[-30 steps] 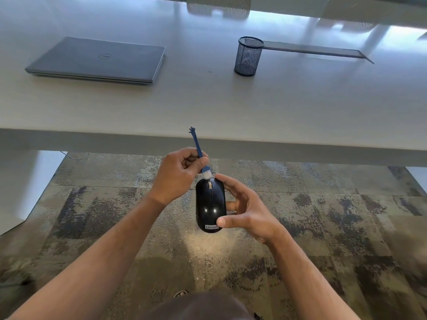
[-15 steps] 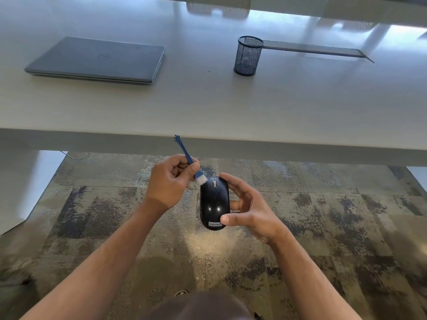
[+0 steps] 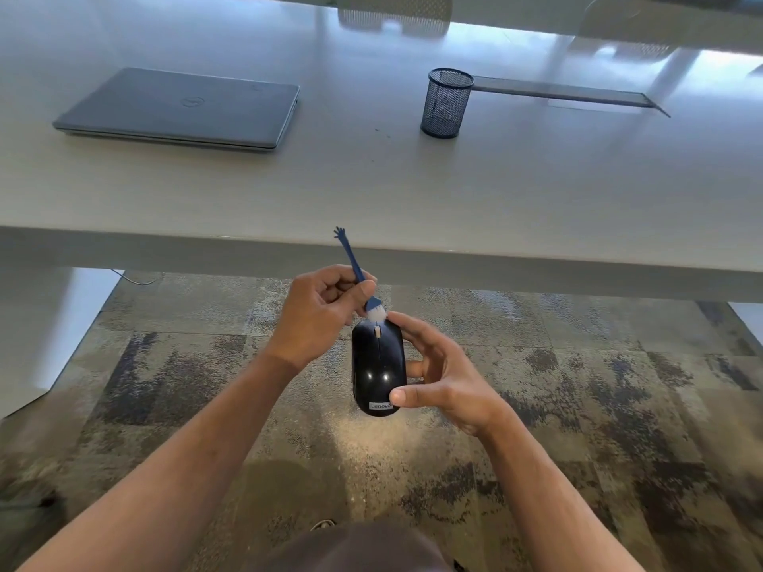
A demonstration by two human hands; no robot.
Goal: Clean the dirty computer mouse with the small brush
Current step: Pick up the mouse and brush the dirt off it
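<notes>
A glossy black computer mouse (image 3: 377,367) with a pale scroll wheel is held in the air below the table edge, above the carpet. My right hand (image 3: 441,375) grips it from the right, thumb on its near end, fingers behind and on its far end. My left hand (image 3: 320,313) pinches a small blue brush (image 3: 358,274) by its thin handle. The brush's white bristles touch the mouse's front end, just above the scroll wheel. The handle's tip points up and away toward the table edge.
A white table (image 3: 536,192) spans the view ahead. On it lie a closed grey laptop (image 3: 181,109) at the left and a black mesh pen cup (image 3: 446,103) at the centre right, with a flat dark strip behind it. Patterned carpet (image 3: 619,406) lies below.
The brush has swung from the mouse's front left corner back to its front middle, above the scroll wheel. The mouse has tilted slightly in my right hand.
</notes>
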